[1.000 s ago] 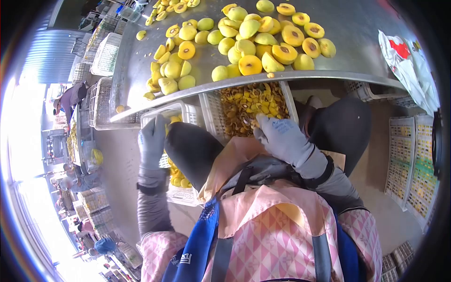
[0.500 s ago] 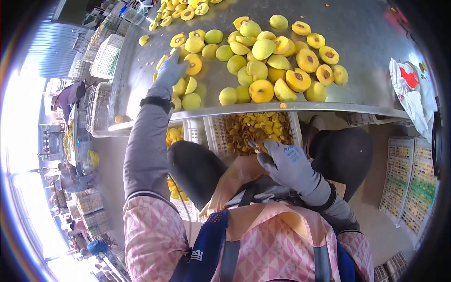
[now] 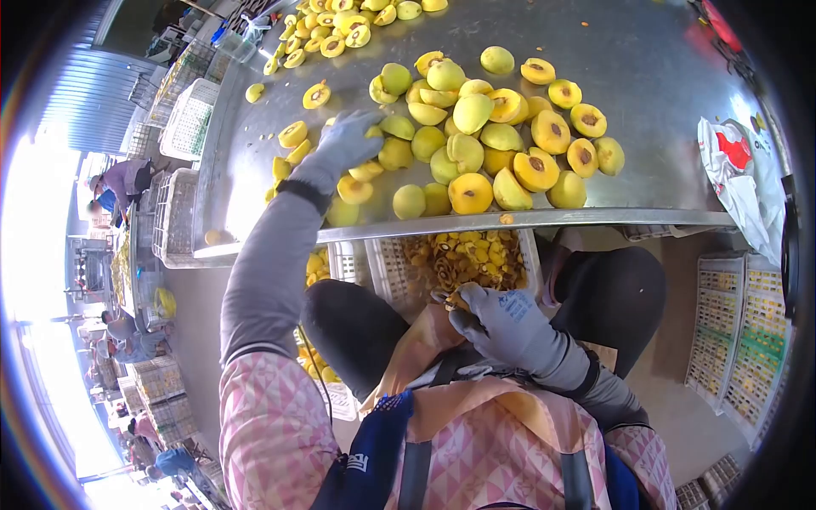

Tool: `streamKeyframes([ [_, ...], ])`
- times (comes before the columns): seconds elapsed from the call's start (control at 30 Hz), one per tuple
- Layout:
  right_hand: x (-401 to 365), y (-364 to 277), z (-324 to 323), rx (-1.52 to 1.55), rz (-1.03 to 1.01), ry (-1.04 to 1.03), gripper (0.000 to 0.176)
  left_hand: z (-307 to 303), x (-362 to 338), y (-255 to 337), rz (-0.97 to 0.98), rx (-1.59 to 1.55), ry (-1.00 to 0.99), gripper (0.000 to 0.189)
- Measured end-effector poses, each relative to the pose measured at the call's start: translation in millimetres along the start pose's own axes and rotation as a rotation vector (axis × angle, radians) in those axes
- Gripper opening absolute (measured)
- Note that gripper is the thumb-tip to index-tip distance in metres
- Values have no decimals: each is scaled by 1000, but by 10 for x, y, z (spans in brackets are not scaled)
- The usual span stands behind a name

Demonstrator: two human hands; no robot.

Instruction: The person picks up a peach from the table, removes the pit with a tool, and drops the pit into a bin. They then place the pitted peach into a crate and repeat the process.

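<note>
My left hand [image 3: 342,151], in a grey glove, reaches over the left side of a pile of halved yellow peaches [image 3: 478,112] on the metal table. Its fingers are stretched out and touch peach halves, some of them hidden beneath the hand. My right hand [image 3: 503,325], also gloved, is closed in front of my body, below the table edge. It grips a small metal-tipped tool [image 3: 453,300], mostly hidden by the fingers. Just beyond it, a white crate [image 3: 387,265] holds yellow peach pieces and brown pits [image 3: 467,262]. Several halves show brown pits or hollows.
More peach halves [image 3: 333,44] lie at the far left of the metal table [image 3: 595,197]. A white plastic bag [image 3: 739,170] hangs over its right end. Crates [image 3: 722,331] stand on the floor to the right. Other people [image 3: 127,183] are at the left.
My left hand has moved right across the table, and peach halves around it have shifted. My right hand has come slightly closer to my body, still gripping the tool.
</note>
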State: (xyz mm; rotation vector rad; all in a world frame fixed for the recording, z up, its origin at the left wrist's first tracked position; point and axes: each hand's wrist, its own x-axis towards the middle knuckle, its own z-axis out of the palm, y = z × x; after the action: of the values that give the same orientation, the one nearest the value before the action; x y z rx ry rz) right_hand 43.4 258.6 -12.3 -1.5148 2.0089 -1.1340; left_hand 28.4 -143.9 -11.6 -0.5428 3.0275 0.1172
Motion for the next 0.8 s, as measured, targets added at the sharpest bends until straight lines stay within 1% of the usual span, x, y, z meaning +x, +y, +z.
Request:
streamKeyframes([
  [0.1,-17,1,0,-3,18,-38,27,-143,-211,-7,-51,-136,-206,49],
  [0.13,-30,7,5,-7,23,-50,27,-120,-212,-127,39,-233,-241,41],
  [0.23,-27,8,-10,6,-4,19,26,-258,42,-336,326,-652,-341,41],
  [0.27,-23,10,-29,15,12,9,27,-411,216,-357,-140,-655,-533,40],
  [0.33,-5,9,-67,32,44,-7,31,-494,430,-181,-314,-373,-193,43],
  [0.37,-1,20,-62,28,40,11,29,-507,512,-111,-396,-231,-22,45],
  [0.47,1,43,-50,33,38,38,26,138,894,-545,-245,-98,132,62],
  [0.57,10,59,-83,68,29,43,26,170,838,-408,-42,-168,49,80],
  [0.6,2,62,-80,81,15,54,26,218,842,-409,-115,-227,26,87],
  [0.63,-3,58,-83,95,0,66,26,147,807,-372,-141,-212,24,88],
  [0.7,11,68,-130,80,43,16,28,-3,693,-296,-187,-180,25,90],
  [0.73,14,63,-151,76,68,-8,30,-271,481,-10,-174,-141,126,76],
  [0.8,32,14,-161,167,109,125,32,-439,159,264,-237,-695,93,62],
])
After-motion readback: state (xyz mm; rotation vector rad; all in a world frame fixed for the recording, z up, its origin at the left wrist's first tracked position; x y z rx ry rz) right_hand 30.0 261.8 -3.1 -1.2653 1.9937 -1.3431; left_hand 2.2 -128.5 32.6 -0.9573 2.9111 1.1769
